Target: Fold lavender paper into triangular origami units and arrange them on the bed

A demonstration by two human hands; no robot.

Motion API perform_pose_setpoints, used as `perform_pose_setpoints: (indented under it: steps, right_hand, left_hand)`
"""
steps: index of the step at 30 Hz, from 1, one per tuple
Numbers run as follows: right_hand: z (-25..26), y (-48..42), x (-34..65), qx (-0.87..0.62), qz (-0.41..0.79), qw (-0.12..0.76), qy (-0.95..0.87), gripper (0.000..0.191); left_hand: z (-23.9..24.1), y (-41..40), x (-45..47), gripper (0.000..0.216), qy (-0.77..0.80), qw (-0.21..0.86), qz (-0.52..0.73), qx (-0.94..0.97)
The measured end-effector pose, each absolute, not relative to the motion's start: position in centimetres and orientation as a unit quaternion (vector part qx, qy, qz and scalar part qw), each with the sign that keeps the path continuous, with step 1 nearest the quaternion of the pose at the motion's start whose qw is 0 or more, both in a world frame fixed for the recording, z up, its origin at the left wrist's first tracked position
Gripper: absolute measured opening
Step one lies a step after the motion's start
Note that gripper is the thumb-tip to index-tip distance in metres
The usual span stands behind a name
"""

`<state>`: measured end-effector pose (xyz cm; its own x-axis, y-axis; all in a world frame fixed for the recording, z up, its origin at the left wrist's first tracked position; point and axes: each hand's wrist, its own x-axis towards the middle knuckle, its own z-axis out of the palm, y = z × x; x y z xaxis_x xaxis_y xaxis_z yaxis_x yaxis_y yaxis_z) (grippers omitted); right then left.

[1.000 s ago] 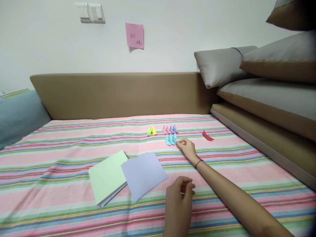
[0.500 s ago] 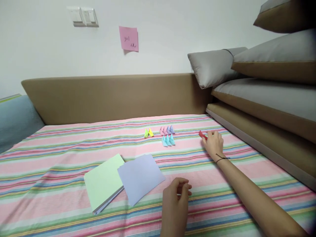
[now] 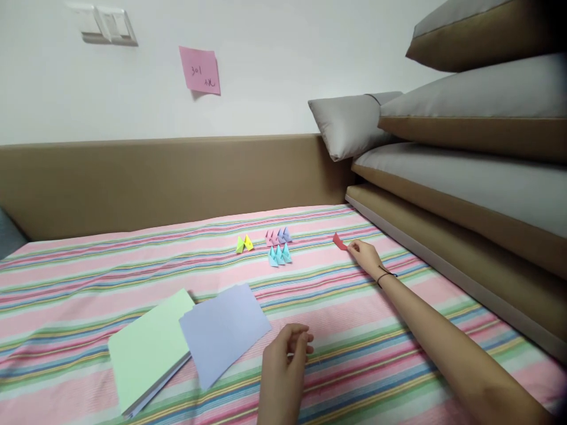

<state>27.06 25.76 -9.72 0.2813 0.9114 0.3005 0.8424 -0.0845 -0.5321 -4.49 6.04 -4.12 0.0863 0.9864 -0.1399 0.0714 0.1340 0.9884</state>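
Observation:
Out to the right, my right hand point(image 3: 365, 257) pinches the near end of a small red folded paper point(image 3: 340, 241) between thumb and fingers, low over the striped cloth. My left hand point(image 3: 286, 360) is at the front, loosely curled, thumb and fingers a little apart and nothing in them. To its left lie a light purple sheet stack point(image 3: 225, 330) and a light green paper stack point(image 3: 150, 351); the purple one overlaps the green. Farther back stand small folded paper pieces: yellow-green ones point(image 3: 244, 244), pink and purple ones point(image 3: 278, 236), and blue ones point(image 3: 280, 255).
A striped cloth point(image 3: 336, 307) covers the surface, slightly wrinkled at left. Grey and brown cushions point(image 3: 469, 171) are piled along the right side. A brown backrest point(image 3: 177, 183) runs along the wall, below a pink note point(image 3: 199, 71) and light switches point(image 3: 106, 25).
The view has turned to the right, shifting everything leftward. My right hand has drawn back slightly from the red paper's body, showing more of it, while still pinching its end. My left hand stays curled.

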Motion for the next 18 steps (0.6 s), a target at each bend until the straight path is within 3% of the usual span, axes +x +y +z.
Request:
perform_pose_setpoints:
  steps: [18]
  right_hand:
    - [-8.1,33.6,21.8,-0.778,0.066,0.304,-0.546,0.027]
  left_hand:
    - [-5.9,6.7,-4.2,0.038,0.547,0.533,0.411,0.498]
